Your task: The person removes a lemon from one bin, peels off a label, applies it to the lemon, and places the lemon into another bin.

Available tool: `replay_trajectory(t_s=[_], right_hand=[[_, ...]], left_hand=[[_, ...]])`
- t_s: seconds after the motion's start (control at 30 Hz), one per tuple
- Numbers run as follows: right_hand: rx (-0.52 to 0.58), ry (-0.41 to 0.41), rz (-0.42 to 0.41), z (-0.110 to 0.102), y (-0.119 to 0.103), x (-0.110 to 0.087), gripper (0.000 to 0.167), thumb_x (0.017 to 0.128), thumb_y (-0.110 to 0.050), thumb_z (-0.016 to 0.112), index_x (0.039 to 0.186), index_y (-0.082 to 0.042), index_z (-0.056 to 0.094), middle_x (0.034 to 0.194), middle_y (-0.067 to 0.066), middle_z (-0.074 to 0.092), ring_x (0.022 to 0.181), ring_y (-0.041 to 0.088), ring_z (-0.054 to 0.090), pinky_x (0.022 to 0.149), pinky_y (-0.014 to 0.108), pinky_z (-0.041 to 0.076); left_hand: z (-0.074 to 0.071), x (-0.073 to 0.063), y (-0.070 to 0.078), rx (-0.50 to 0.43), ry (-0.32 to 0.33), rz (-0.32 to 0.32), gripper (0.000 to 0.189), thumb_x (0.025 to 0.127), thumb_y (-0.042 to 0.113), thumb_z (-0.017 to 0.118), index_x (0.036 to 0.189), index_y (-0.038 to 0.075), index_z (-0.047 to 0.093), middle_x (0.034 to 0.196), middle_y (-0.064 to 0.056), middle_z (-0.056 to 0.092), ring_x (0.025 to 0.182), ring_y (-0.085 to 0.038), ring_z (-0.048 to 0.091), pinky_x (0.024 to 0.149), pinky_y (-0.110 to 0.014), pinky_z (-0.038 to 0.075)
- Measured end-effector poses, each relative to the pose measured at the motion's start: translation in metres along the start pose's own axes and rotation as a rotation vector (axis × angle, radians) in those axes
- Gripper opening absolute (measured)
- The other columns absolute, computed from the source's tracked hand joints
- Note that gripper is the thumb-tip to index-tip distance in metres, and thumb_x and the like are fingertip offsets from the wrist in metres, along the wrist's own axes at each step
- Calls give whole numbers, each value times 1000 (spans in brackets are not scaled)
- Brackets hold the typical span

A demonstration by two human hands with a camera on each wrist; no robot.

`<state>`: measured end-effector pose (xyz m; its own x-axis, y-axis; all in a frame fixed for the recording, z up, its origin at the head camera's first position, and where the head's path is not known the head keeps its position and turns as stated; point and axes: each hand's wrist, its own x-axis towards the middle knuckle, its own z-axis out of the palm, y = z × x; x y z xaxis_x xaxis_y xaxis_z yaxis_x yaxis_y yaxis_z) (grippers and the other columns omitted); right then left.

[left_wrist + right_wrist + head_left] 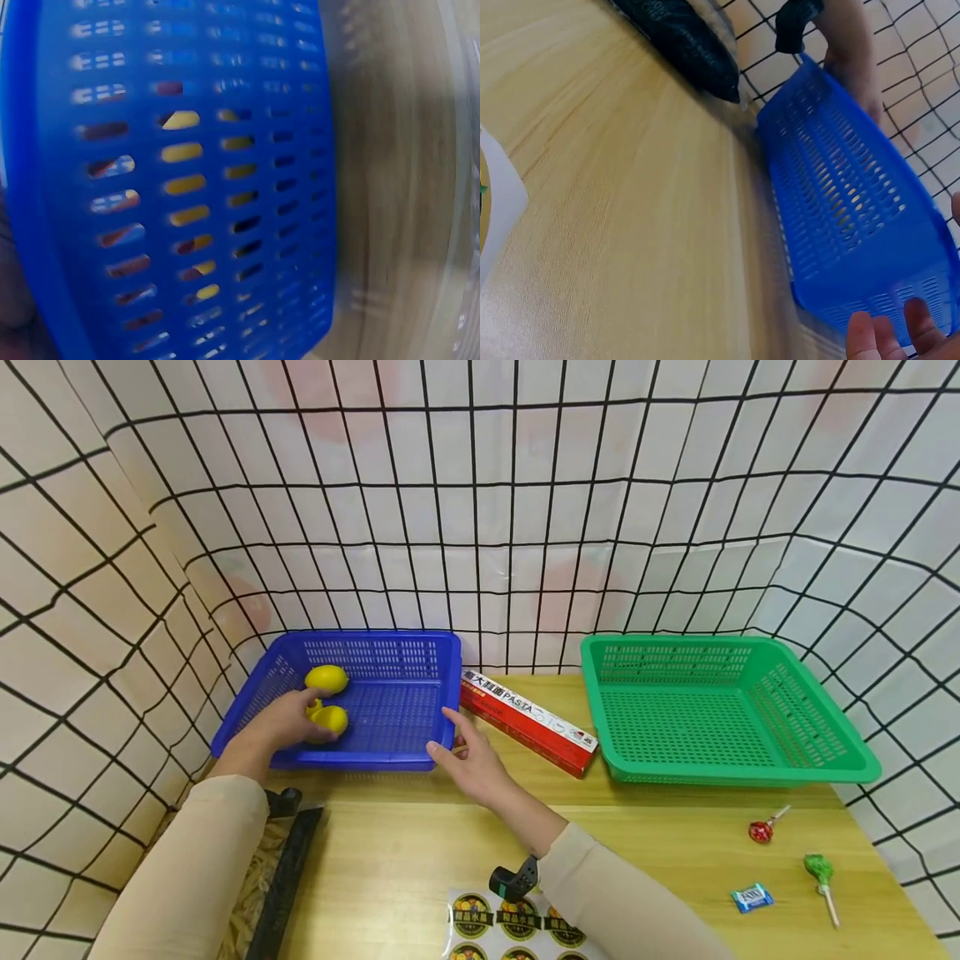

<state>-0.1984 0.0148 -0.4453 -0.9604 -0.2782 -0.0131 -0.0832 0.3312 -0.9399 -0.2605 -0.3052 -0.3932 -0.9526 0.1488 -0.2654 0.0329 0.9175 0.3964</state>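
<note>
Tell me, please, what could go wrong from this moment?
The nearer yellow fruit might slip from the left hand and roll against the other yellow fruit. The right hand, at the near right corner of the blue basket, could nudge it into the pasta box lying beside it.

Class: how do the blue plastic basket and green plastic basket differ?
The blue plastic basket holds rounded yellow objects; the green plastic basket shows a bare floor. In the head view, the blue basket stands left of the red-and-white pasta box, the green basket right of it. Both are rectangular and slotted.
</note>
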Motion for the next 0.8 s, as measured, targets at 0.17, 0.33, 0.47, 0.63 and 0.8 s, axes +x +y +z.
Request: replay_trajectory(t_s=[0.17,0.33,0.47,0.63,0.8], right_hand=[[9,-8,1,4,6,5,65,99,-36,64,158,-25,37,121,14,58,102,24,61,80,28,52],[12,-25,10,4,9,5,65,99,-37,64,158,-27,37,119,13,58,102,22,61,80,28,51],[23,-37,5,4,10,5,65,100,-38,63,158,-26,35,119,13,58,102,22,61,80,28,52],[33,-49,-9,4,13,5,65,100,-38,63,158,-26,35,119,14,58,102,22,62,81,29,52],[29,-53,-7,3,14,6,65,100,-39,63,158,-28,35,118,13,59,100,22,62,80,29,52]], left_hand=[[2,4,-4,-3,-4,-10,81,89,34,78,153,2,40,146,-36,46,133,-55,44,112,-69,35],[4,6,-5,2,-25,-11,81,87,33,80,152,1,42,145,-39,46,132,-56,46,110,-69,37],[6,7,-6,13,-28,-24,78,87,30,80,150,2,45,143,-39,48,129,-55,48,108,-69,38],[8,8,-6,27,-22,-34,70,89,26,78,147,2,49,140,-36,52,125,-51,51,107,-68,39],[8,8,-5,27,-23,-28,68,90,26,77,147,1,50,138,-35,53,123,-50,52,106,-67,41]])
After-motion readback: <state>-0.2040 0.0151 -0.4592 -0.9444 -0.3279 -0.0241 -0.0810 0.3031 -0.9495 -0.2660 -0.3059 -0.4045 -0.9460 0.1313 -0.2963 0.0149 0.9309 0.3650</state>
